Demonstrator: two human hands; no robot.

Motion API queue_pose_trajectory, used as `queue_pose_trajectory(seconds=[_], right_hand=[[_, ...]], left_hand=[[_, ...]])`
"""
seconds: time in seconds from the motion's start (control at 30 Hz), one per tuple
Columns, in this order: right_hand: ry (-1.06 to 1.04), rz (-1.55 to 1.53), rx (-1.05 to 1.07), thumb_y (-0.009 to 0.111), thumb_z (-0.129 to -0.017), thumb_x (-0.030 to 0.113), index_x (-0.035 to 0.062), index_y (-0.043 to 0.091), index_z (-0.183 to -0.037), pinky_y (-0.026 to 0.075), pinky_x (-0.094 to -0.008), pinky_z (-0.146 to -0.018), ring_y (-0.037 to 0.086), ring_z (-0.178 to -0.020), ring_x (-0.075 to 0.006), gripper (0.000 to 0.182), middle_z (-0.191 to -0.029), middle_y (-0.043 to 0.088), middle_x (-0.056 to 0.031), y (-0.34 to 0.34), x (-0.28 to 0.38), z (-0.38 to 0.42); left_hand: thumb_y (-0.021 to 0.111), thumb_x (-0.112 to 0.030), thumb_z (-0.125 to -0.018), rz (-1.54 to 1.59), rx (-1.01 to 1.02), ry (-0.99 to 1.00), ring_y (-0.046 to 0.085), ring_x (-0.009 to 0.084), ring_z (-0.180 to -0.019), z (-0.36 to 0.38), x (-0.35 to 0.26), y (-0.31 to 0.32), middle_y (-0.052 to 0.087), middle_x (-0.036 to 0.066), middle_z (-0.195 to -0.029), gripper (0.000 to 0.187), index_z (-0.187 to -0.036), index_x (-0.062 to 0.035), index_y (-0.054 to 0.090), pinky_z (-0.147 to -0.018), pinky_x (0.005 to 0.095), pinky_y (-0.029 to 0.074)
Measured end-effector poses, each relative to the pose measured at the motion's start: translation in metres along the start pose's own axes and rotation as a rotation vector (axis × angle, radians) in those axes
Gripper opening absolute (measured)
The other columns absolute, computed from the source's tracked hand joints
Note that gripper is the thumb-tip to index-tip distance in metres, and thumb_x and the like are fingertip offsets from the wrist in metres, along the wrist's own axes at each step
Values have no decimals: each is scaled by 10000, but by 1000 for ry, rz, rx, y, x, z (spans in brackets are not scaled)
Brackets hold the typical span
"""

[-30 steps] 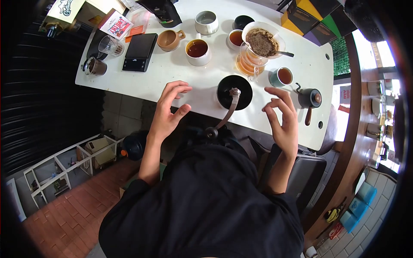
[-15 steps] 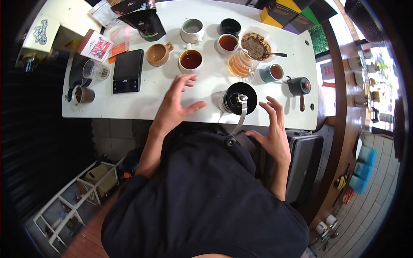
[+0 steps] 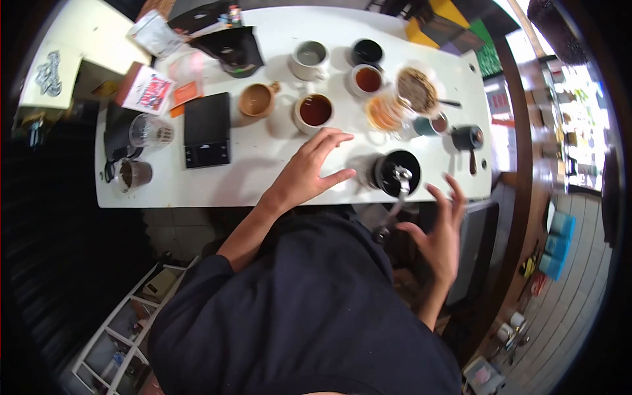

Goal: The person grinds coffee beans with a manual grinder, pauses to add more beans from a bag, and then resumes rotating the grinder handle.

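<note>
White table (image 3: 276, 191), black corrugated wall (image 3: 39, 230), white-framed shelf (image 3: 125, 322), bright window (image 3: 579, 99), pale tiled surface (image 3: 586, 263)

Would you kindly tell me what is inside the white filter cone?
The cone holds brown grounds, and a dark handle sticks out past its rim; anything beneath the grounds is covered.

Grinder (image 3: 397, 174) on table (image 3: 263, 161) — server (image 3: 384, 113) behind, scale (image 3: 207, 125) left.
</note>
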State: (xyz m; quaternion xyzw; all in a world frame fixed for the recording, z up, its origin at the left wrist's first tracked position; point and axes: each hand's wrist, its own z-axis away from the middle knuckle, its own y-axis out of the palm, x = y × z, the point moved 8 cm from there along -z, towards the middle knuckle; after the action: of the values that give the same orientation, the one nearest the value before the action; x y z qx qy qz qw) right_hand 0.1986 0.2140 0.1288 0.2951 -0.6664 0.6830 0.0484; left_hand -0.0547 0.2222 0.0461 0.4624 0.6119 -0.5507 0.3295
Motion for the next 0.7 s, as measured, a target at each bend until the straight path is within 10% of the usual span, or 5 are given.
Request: queue_pose_trajectory(seconds=[0.17,0.47,0.7], right_hand=[[-270,52,-121,668,-867,-8,-15,639,-910,473,-472,-978,591,-1181,-386,52,-1225,630,-177,-43,58,-34],[-901,-137,242,626,-901,0,38,625,-1279,514,-451,-912,618,-1092,-382,380,-1190,604,-160,76,248,-198],[-954,51,-92,621,-818,-8,15,601,-1335,521,-422,-982,578,-1067,-326,518,-1266,561,-135,198,281,-269]], left_hand=[[766,-134,-892,-223,-454,58,644,202,-1055,13,15,-126,639,92,-1223,400,-1258,-52,628,-891,343,510],[698,-178,-971,51,-464,-71,697,139,-906,20,76,-200,691,78,-1129,270,-1178,-15,635,-748,274,534],[669,-69,-975,293,-408,-203,662,103,-949,107,104,-174,658,56,-1109,216,-1179,-8,630,-805,260,516]])
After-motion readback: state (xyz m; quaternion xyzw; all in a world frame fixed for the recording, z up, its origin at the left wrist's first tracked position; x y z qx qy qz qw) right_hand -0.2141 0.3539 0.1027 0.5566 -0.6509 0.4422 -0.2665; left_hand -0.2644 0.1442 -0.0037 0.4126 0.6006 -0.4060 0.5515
